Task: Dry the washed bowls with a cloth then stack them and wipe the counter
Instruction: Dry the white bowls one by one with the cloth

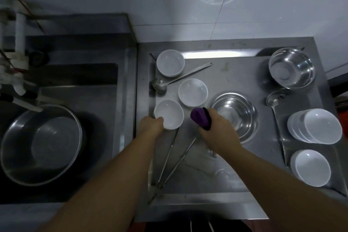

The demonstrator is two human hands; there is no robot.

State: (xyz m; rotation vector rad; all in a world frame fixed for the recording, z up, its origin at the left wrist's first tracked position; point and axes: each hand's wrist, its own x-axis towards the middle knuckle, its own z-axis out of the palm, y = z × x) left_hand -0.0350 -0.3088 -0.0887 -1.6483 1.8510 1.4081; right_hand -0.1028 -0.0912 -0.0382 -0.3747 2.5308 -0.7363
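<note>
The small round white bowl [169,114] sits at the left of the shiny steel bench [235,73]. The left hand [153,124] grips its near rim. Beside it, the right hand [219,128] squeezes a bunched purple cloth [200,117]. To dry it well, hold the bowl steady and rub all round inside.

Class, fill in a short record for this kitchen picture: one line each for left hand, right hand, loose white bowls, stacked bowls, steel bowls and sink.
left hand: left hand grips the rim of the near bowl
right hand: right hand holds a purple cloth
loose white bowls: three, the near bowl included, on the counter
stacked bowls: two stacks at the right
steel bowls: two, one mid-counter, one far right
sink: holds a large steel basin
</note>
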